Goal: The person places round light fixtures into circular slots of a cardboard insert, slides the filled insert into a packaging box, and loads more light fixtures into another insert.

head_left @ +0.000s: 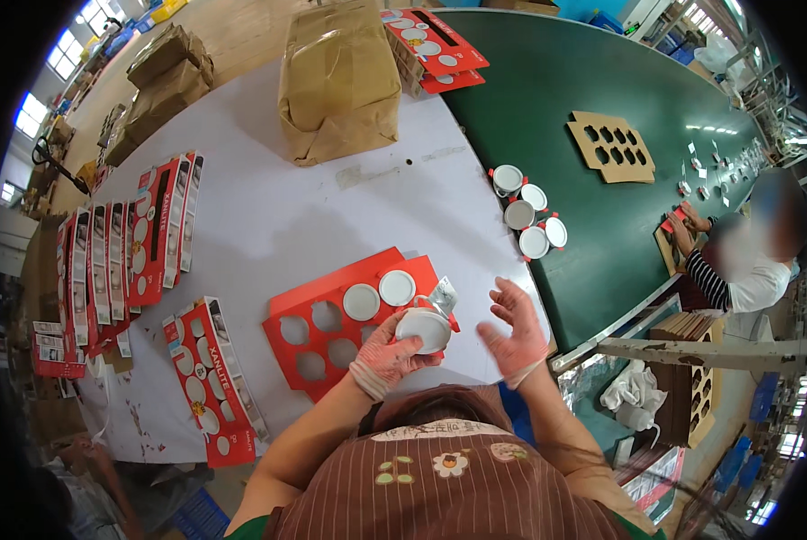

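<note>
Left hand: thumb and fingers wrapped around a round white downlight, held from its left side; this left hand is the nearer one to the insert.
Downlight in hand: face up, over the near right end of the red cardboard insert, with a silver packet at its far right side (foil pouch or driver housing, too small to tell).
Red cardboard insert: flat on the white desk, its long axis running from near left to far right; two seated downlights fill cut-outs in the far row.
Uncovered cut-outs: left of the held downlight, so the span between them runs leftward along the insert.
Right hand: bare of any object, fingers spread wide; this right hand hangs apart from the downlight, just to its right.
Loose downlights: five in a cluster, beyond the right hand, along the left edge of the green desk.
</note>
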The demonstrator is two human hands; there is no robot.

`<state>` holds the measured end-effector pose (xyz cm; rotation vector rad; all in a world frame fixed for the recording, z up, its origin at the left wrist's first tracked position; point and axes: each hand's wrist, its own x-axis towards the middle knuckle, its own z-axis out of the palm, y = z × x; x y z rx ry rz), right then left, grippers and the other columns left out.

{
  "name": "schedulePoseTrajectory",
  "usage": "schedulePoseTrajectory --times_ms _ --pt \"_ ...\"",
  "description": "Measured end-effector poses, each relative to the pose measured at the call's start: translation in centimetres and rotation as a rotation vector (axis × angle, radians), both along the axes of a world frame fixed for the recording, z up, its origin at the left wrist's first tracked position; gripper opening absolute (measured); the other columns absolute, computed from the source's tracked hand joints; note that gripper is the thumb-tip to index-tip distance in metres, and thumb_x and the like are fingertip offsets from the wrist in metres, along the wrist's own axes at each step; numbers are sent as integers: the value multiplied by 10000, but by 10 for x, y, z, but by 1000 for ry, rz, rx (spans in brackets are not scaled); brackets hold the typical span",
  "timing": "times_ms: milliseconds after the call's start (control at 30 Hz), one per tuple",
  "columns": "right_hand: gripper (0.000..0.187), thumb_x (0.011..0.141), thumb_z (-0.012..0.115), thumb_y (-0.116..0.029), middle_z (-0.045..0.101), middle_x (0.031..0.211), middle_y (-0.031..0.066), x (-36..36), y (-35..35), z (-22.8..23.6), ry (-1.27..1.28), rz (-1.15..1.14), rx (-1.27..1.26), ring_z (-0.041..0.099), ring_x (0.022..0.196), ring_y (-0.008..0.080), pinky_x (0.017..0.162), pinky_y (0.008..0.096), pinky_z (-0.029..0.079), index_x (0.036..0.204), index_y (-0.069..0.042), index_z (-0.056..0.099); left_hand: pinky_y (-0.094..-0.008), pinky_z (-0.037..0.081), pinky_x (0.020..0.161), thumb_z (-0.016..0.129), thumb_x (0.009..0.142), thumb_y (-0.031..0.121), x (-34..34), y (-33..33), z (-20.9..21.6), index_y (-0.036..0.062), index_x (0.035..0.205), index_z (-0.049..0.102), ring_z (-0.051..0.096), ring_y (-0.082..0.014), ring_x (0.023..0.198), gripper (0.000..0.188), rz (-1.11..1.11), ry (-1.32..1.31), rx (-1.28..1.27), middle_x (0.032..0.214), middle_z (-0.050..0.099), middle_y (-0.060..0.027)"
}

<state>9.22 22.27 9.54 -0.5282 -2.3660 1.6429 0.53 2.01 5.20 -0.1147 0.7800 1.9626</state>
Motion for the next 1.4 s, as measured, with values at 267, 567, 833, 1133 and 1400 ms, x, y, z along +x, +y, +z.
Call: schedulePoseTrajectory --times_ms 267,567,833,1133,1400 --pt "296 881 637 -86 634 947 67 -19 -33 17 -218 46 -791 619 803 141 731 267 537 1133 46 553 -446 558 806 685 838 180 12 -31 19 35 1210 538 637 -281 967 425 -189 -27 173 1065 634 -142" --pt "138 866 673 -127 627 862 26 -22 -74 26 -351 108 -820 587 742 104 652 248 508 958 -41 615 -431 561 826 757 785 283 32 -59 10 14 1191 533 653 -304 924 537 -257 -155 288 1008 638 -163" --pt "149 871 629 -55 621 889 43 8 -73 19 -1 56 -617 573 837 92 756 253 471 1013 -12 610 -437 536 856 695 850 287 31 -65 2 29 1263 496 595 -263 989 526 -77 -145 380 1125 589 -87" --pt "255 795 690 -121 621 938 120 15 -76 11 1 160 173 605 851 282 758 359 491 1029 -54 614 -411 530 907 646 880 202 32 -39 -27 67 1285 471 574 -237 1104 462 83 -5 54 1186 577 -70" --pt "550 823 695 -295 466 1317 208 6 -92 -53 -312 284 389 533 1145 368 949 392 464 1234 18 507 -364 499 825 677 801 135 51 -25 -46 6 1270 480 621 -238 1016 524 -36 783 -940 1104 617 -173"
